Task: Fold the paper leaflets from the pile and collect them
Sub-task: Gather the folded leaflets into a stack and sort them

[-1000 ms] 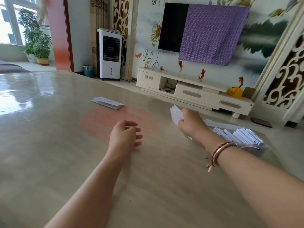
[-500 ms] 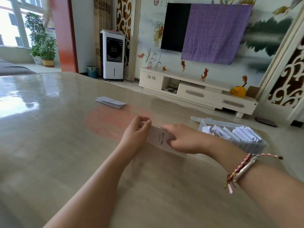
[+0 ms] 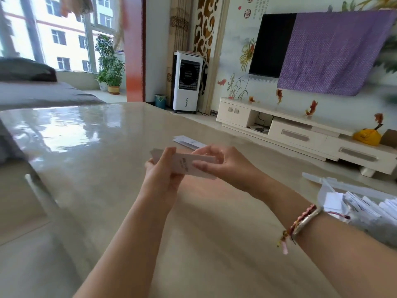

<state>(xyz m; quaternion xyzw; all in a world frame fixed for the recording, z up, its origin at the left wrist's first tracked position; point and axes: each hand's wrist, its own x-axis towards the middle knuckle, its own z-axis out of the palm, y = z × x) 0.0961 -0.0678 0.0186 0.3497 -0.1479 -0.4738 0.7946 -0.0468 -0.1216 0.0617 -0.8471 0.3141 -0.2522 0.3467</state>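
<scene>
hands: 2, left hand (image 3: pixel 160 175) and right hand (image 3: pixel 227 166) both pinch 1 leaflet (image 3: pixel 184 164), lifted above table
far stack: 1 (image 3: pixel 188 142) (count unclear)
right container (image 3: pixel 365 206): many leaflets
table (image 3: pixel 86 147): glossy beige
room: fan (image 3: pixel 188 82), TV (image 3: pixel 271 45)

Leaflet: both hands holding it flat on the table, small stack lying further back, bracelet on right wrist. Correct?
Not quite. In the head view the leaflet is held up off the table, gripped by the left hand and right hand. The small stack further back and the bracelet on the right wrist are as you say.
</scene>
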